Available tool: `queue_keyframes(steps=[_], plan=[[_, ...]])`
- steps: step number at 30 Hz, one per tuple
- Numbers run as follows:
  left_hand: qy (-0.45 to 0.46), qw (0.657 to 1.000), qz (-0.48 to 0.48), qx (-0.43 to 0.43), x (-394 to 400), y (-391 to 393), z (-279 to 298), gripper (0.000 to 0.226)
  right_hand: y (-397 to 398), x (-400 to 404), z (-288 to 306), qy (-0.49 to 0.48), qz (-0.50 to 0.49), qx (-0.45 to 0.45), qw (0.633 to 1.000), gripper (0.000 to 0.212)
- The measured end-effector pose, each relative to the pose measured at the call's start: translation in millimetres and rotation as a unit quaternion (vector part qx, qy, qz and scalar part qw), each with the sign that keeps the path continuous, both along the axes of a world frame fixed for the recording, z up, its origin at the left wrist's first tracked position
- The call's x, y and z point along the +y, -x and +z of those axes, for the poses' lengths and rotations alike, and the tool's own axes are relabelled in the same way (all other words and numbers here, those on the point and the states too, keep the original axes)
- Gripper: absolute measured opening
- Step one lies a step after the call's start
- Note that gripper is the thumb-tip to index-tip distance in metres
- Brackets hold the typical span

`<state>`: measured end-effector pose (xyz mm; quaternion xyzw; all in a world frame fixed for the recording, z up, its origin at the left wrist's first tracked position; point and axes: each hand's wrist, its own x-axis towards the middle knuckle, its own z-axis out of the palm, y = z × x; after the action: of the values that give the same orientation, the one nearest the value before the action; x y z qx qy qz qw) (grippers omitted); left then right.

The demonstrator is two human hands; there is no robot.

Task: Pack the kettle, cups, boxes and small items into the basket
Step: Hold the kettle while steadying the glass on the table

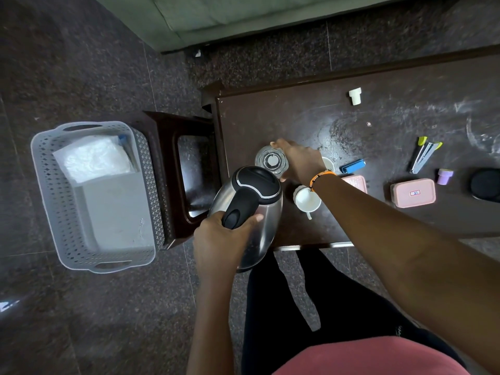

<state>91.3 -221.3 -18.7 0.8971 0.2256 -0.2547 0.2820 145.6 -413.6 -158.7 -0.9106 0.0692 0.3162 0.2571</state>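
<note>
My left hand (221, 239) grips the black handle of a steel kettle (254, 207), held above the table's near left corner. My right hand (299, 161) is closed around the rim of a clear glass (270, 161) standing on the dark table (392, 109). A white cup (307, 200) sits just under my right wrist, and another white cup shows partly behind that hand. One pink box (413, 192) lies to the right; a second pink box (355, 182) is partly hidden by my forearm. The grey perforated basket (54, 201) rests on the floor at left, holding a white plastic-wrapped packet (94, 158).
A dark stool (173, 147) stands between basket and table. On the table lie a blue clip (351, 166), a stapler-like tool (424, 155), a small purple jar (445, 176), a black round base (485, 186) at the right edge and a white cap (355, 96). A couch edge is at the top.
</note>
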Motion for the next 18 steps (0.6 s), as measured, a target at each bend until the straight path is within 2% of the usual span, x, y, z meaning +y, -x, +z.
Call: queue_keyframes(steps=[18], plan=[[-0.001,1.000,-0.011,0.029,1.8,-4.4,1.0,0.049,0.0,1.9,-1.1,0.006,-0.009,-0.003,1.000,0.082]])
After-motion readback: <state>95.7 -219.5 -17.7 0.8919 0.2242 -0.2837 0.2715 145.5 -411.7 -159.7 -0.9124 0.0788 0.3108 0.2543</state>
